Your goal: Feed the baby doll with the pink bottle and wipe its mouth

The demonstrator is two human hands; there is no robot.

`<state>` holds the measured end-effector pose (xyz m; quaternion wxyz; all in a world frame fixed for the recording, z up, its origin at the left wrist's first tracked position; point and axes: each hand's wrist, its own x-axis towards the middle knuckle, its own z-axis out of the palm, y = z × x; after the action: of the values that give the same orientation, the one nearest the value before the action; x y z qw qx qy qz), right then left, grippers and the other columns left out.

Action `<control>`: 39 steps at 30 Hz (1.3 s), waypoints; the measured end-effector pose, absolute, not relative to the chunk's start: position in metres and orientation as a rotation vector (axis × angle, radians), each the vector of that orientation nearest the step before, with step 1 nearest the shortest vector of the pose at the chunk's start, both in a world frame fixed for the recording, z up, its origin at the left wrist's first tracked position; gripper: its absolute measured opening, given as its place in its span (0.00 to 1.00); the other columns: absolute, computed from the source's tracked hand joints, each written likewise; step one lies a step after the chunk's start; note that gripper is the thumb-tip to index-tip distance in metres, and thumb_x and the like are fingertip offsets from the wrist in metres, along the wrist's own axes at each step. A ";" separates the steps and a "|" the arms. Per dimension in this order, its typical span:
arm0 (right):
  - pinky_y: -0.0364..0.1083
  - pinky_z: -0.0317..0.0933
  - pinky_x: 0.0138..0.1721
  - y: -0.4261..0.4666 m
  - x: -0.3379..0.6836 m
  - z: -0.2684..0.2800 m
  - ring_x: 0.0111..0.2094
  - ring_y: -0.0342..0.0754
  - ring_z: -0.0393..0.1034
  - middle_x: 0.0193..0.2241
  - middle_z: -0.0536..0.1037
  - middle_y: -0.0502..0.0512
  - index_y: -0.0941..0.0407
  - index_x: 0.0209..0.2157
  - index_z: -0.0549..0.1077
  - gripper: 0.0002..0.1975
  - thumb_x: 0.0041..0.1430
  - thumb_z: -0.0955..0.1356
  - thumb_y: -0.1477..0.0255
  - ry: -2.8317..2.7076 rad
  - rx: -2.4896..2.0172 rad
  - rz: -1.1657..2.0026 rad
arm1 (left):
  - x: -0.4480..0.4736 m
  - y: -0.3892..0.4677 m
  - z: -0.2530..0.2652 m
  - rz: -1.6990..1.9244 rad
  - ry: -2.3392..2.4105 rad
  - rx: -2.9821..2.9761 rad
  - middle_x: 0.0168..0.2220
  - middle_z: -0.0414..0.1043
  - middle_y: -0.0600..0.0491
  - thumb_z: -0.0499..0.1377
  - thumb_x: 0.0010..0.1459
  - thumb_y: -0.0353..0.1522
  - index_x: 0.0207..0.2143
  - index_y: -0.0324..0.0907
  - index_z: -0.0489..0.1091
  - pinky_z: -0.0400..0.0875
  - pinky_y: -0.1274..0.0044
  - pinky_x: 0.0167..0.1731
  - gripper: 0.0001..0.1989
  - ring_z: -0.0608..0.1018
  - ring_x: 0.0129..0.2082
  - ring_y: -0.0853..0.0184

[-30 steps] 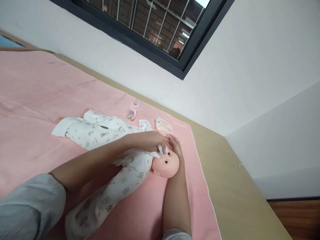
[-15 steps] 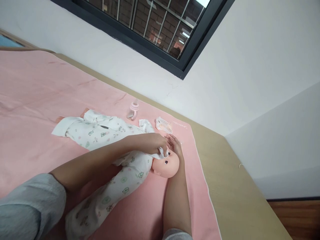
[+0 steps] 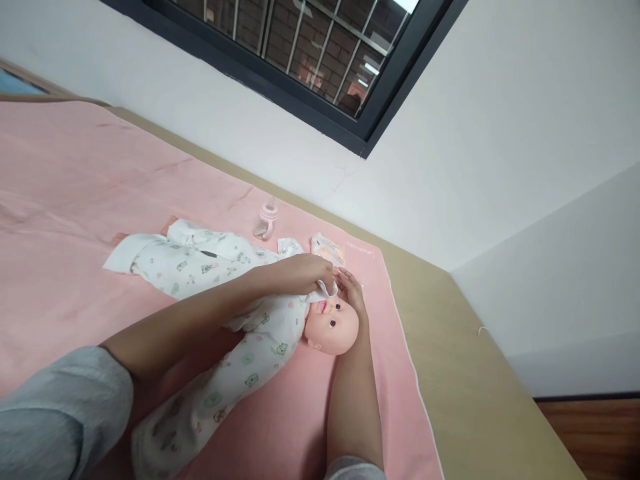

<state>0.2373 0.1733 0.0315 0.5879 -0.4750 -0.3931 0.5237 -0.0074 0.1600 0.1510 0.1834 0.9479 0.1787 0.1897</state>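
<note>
A baby doll (image 3: 337, 333) lies on its back, dressed in a white printed outfit (image 3: 273, 333), its bare head toward the right. My left hand (image 3: 307, 273) reaches across its chest with fingers closed around a white wipe (image 3: 326, 291), which is beside the doll's cheek and mouth. Against the far side of the doll's head rests my right hand (image 3: 350, 290), fingers stretched out and slightly curved, its forearm passing behind the crown. Part of the doll's chest and neck is hidden by my left forearm.
The doll lies on a pink mat (image 3: 90, 173) over a tan surface (image 3: 450, 347). A pink-topped baby bottle (image 3: 267, 220) and a small clear-and-white packet (image 3: 327, 249) are beyond the doll. A white wall and a dark-framed window (image 3: 367, 137) border the far side.
My left hand has moved slightly away from the doll's face with the wipe, toward the far cheek, uncovering the mouth. My right hand stays at the head.
</note>
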 end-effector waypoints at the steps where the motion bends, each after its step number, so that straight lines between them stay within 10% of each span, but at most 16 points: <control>1: 0.52 0.67 0.54 0.173 0.237 0.032 0.46 0.49 0.75 0.42 0.80 0.54 0.51 0.40 0.75 0.13 0.51 0.72 0.68 -0.910 -1.109 1.220 | -0.006 0.161 0.149 0.545 0.505 2.694 0.34 0.74 0.53 0.49 0.42 0.13 0.36 0.46 0.78 0.62 0.78 0.34 0.28 0.74 0.38 0.65; 39: 0.55 0.67 0.53 0.187 0.242 0.026 0.45 0.53 0.76 0.35 0.81 0.54 0.53 0.38 0.72 0.12 0.49 0.72 0.68 -0.846 -1.167 1.226 | -0.007 0.149 0.152 0.371 0.466 2.751 0.34 0.79 0.55 0.53 0.42 0.12 0.33 0.47 0.80 0.64 0.78 0.32 0.27 0.75 0.32 0.67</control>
<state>0.2418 0.1875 0.0261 0.5850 -0.5001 -0.3625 0.5256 -0.0071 0.1493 0.1520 0.1625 0.9644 0.1633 0.1301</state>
